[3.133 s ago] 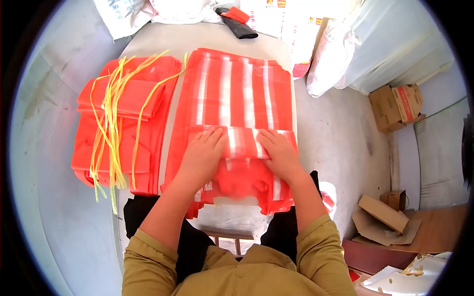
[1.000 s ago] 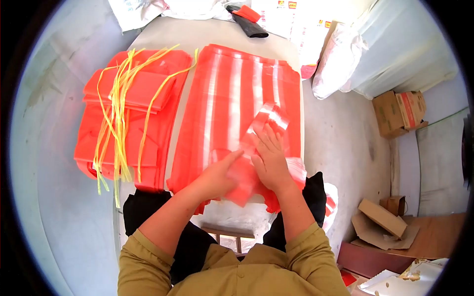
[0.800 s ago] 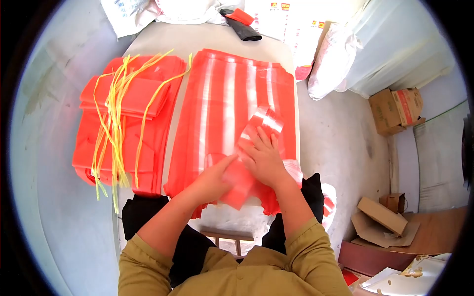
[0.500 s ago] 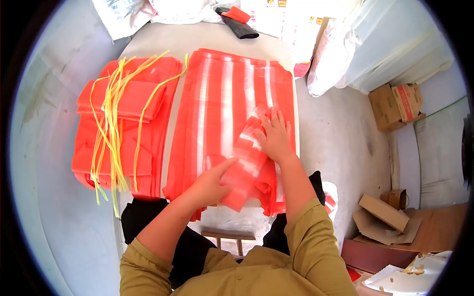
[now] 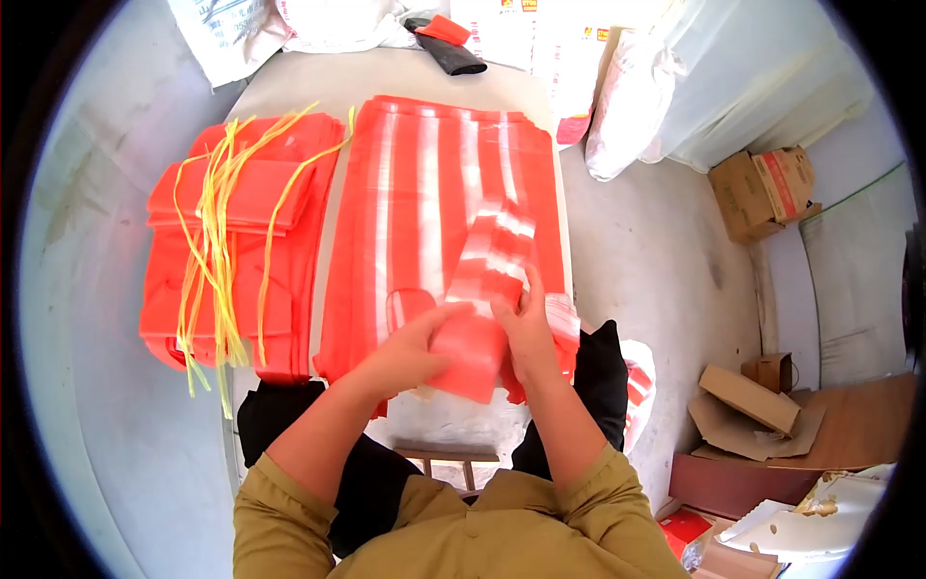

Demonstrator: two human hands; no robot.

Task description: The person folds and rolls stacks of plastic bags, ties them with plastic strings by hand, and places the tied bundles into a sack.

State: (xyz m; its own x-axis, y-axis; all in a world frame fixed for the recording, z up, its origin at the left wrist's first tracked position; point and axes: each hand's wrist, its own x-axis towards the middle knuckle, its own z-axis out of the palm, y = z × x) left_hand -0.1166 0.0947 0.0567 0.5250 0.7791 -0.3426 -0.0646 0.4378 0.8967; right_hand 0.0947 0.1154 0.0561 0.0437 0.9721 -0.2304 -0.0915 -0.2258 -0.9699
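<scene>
A folded red plastic bag with white stripes (image 5: pixel 485 289) lies slanted over a flat stack of red-and-white striped plastic bags (image 5: pixel 405 183). My left hand (image 5: pixel 415 349) is closed on its lower left side, some fingers hidden beneath it. On the opposite edge, my right hand (image 5: pixel 529 333) grips the same folded bag, thumb toward the middle. A loose striped end (image 5: pixel 562 318) sticks out to the right of my right hand. The lower part of the folded bag is slightly blurred.
Left of the stack lies a pile of folded red bags (image 5: pixel 260 261) with yellow ties (image 5: pixel 217 232) across it. A black-and-red bundle (image 5: pixel 447 43) rests at the table's far end. Cardboard boxes (image 5: pixel 767 193) stand on the floor at right.
My right hand has drawn back toward me from the folded bag's upper end and now grips its right edge. My left hand stays at the lower left side.
</scene>
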